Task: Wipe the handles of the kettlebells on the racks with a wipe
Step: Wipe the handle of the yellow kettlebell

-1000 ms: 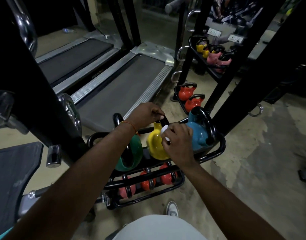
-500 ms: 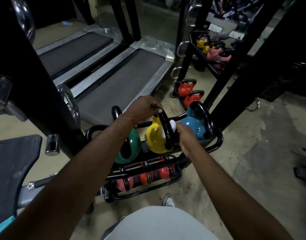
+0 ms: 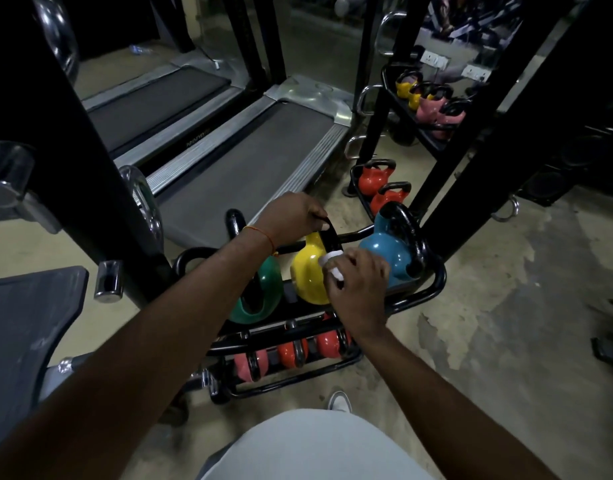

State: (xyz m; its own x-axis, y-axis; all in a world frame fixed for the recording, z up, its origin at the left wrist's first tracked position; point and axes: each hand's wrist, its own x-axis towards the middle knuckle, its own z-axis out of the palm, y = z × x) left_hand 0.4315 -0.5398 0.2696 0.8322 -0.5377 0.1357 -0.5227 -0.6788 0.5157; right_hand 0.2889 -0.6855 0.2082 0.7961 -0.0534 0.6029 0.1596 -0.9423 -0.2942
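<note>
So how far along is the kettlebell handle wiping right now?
Nothing visibly finished. In hand: left hand steadies the yellow kettlebell's black handle while right hand rubs it with the white wipe. Left: green kettlebell, blue kettlebell, lower-shelf red kettlebells.

Yellow kettlebell point(image 3: 307, 271) with black handle point(image 3: 329, 233), seated mid-row on top tier of black rack point(image 3: 433, 289), tilted back. Left of it, green kettlebell point(image 3: 263, 299); right of it, blue kettlebell point(image 3: 384, 251) with thick black handle, near the rack's right end rail. White wipe point(image 3: 333, 263), bunched, pressed against the yellow kettlebell's handle. On the tier beneath the yellow kettlebell, smaller pink and orange-red kettlebells point(image 3: 327, 344) in a row.
</note>
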